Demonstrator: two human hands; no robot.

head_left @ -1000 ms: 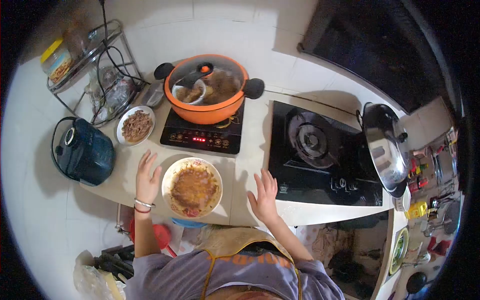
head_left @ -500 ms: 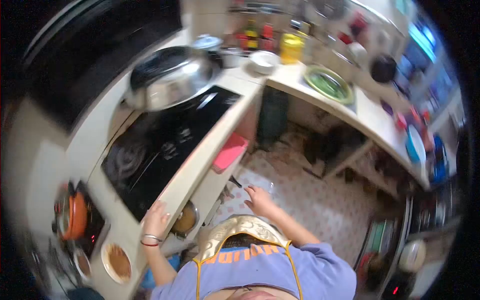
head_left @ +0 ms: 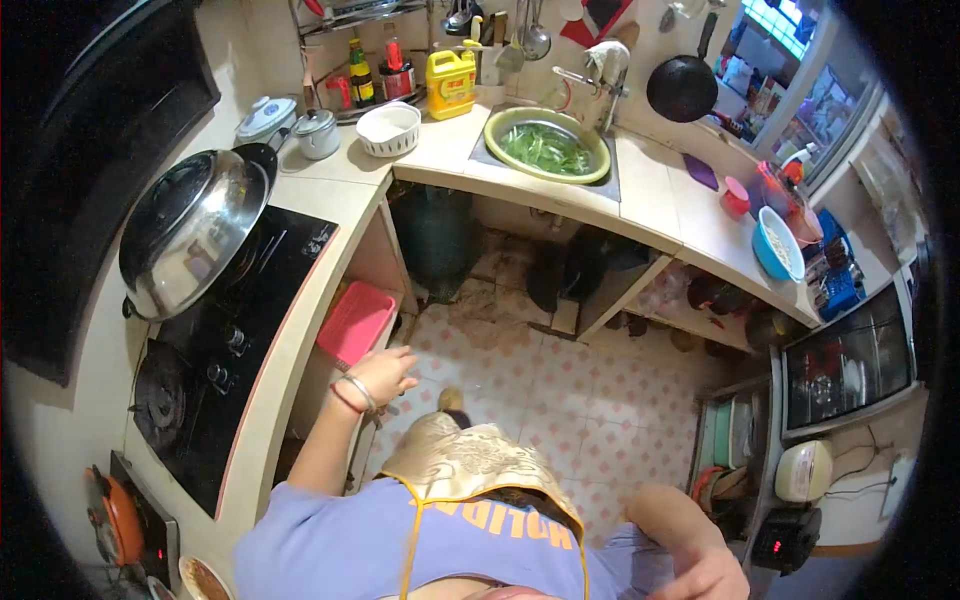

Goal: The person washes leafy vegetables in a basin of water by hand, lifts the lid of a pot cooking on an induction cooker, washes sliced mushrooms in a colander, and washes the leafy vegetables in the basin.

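My left hand (head_left: 380,376), with bracelets at the wrist, hangs over the floor beside the stove counter. Its fingers are apart and slightly bent, with nothing in them. Nearest to it is a pink plastic basket (head_left: 357,322) on the shelf under the counter; I cannot tell whether they touch. My right hand (head_left: 706,574) is low at the bottom right, close to my body, its fingers partly cut off by the frame edge. A gold-patterned apron (head_left: 480,458) covers my front.
A large lidded wok (head_left: 195,235) sits on the black gas stove (head_left: 235,340). A basin (head_left: 548,152) of green vegetables stands at the sink. On the right counter is a blue bowl (head_left: 778,245). An orange pot (head_left: 120,520) and a glass-fronted cabinet (head_left: 850,360) flank me.
My view has swung right toward the sink. My left hand has come off the counter edge and now hangs over the floor. My right hand has moved back to the lower right.
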